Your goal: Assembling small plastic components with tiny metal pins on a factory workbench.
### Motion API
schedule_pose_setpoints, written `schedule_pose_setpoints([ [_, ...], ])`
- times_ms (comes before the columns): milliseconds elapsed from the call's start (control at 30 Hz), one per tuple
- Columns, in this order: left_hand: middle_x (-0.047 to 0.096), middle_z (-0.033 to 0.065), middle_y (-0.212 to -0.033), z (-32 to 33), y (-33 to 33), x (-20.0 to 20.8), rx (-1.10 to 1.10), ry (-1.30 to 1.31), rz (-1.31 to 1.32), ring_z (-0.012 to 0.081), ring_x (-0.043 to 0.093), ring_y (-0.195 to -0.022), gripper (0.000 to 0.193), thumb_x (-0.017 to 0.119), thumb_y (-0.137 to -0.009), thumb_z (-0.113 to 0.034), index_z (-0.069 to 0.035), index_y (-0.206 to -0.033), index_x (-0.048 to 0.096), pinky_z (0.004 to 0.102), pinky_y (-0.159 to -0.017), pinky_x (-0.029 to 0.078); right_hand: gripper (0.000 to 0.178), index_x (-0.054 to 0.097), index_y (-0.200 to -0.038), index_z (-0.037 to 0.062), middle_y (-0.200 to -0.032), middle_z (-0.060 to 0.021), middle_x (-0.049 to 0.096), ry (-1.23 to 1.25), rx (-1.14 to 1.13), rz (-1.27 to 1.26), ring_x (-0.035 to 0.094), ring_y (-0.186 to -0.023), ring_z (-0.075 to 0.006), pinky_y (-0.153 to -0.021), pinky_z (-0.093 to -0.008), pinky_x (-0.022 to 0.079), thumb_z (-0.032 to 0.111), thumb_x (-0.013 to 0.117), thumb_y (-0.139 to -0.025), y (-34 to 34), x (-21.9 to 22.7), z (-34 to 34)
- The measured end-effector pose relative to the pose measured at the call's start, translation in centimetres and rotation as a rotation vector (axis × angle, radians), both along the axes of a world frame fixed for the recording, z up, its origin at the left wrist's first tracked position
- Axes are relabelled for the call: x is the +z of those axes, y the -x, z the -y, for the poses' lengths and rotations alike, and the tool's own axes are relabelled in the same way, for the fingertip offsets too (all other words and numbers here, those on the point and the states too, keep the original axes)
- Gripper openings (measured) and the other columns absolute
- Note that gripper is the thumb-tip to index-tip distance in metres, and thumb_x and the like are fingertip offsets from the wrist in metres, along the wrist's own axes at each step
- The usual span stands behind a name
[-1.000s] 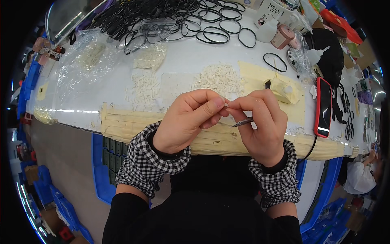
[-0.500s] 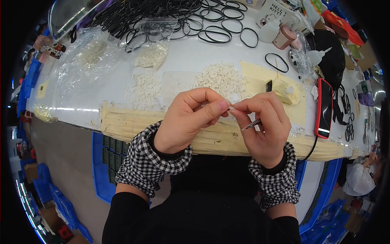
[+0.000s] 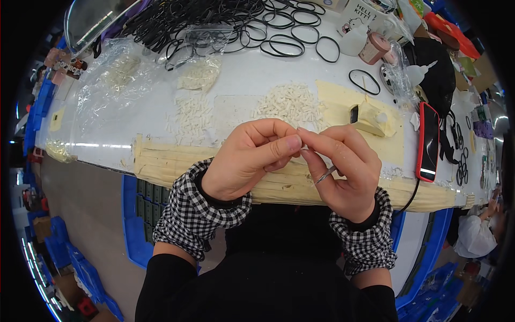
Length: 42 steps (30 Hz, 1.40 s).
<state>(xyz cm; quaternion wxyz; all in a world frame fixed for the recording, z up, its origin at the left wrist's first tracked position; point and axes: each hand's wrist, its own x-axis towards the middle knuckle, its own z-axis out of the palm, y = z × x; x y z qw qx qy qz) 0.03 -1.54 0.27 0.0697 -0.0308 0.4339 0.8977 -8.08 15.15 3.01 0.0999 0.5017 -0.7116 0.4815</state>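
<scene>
My left hand (image 3: pixel 249 153) and my right hand (image 3: pixel 348 166) meet fingertip to fingertip above the table's near edge. Pinched between them is a tiny white piece (image 3: pixel 304 148), mostly hidden by the fingers. A slim, pointed metal tool (image 3: pixel 326 174) is tucked in my right hand, its tip showing below the index finger; the rest is covered by the palm. Just beyond the hands lies a heap of small white tube-like pieces (image 3: pixel 289 102). A flatter spread of similar pieces (image 3: pixel 192 118) lies to its left, in front of a clear bag of them (image 3: pixel 199 75).
Black rings (image 3: pixel 284 45) and a tangled black pile (image 3: pixel 171 21) cover the far side. At right are a yellow-wrapped block (image 3: pixel 370 119), a red-cased phone (image 3: pixel 427 142) with a cable, and a squeeze bottle (image 3: pixel 354 42). Beige tape (image 3: pixel 214 161) covers the front edge.
My right fingers have shifted slightly, with the index fingertip now higher against the left fingertips. The metal tool has tilted a little in my right hand. The left hand has hardly moved.
</scene>
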Motion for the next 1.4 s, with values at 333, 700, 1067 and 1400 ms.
schedule_pose_setpoints([
  [333,0.056,-0.001,-0.084,-0.29,0.05,0.07,0.066,-0.085,0.037,0.004,0.046,-0.073,0.013,0.056,-0.095,-0.016,-0.004,-0.096,0.058,0.0183,-0.064,0.037,0.025,0.065,-0.093,0.0048,-0.074,-0.005,0.056,-0.086,-0.106,0.002,0.057,-0.057,-0.0172,-0.048,-0.0264,0.045,0.018,0.077,-0.075,-0.05,0.11,0.18],
  [700,0.053,0.001,-0.088,-0.17,0.08,-0.01,0.032,-0.179,0.023,0.0043,0.042,-0.07,0.011,0.052,-0.095,-0.014,-0.003,-0.097,0.054,0.0184,-0.064,0.037,0.035,0.052,-0.072,0.0084,-0.062,-0.0031,0.05,-0.31,-0.223,-0.057,0.053,-0.052,-0.0204,-0.045,-0.0316,0.04,0.037,0.071,-0.08,-0.2,-0.28,0.38],
  [1067,0.054,-0.003,-0.085,-0.01,0.05,-0.06,0.009,-0.173,0.012,0.0052,0.044,-0.074,0.009,0.057,-0.094,-0.014,-0.006,-0.097,0.058,0.0189,-0.067,0.036,0.034,0.053,-0.071,0.0085,-0.059,-0.0029,0.048,-0.389,-0.197,-0.068,0.052,-0.051,-0.0206,-0.044,-0.032,0.039,0.037,0.069,-0.081,-0.3,0.24,0.07],
  [1400,0.054,-0.0024,-0.085,0.02,0.07,0.01,0.008,-0.178,0.019,0.0052,0.043,-0.073,0.008,0.056,-0.094,-0.014,-0.006,-0.096,0.057,0.0189,-0.066,0.036,0.034,0.054,-0.071,0.0083,-0.06,-0.003,0.049,-0.371,-0.179,-0.05,0.052,-0.051,-0.0205,-0.044,-0.0318,0.039,0.037,0.07,-0.081,-0.11,0.18,0.08],
])
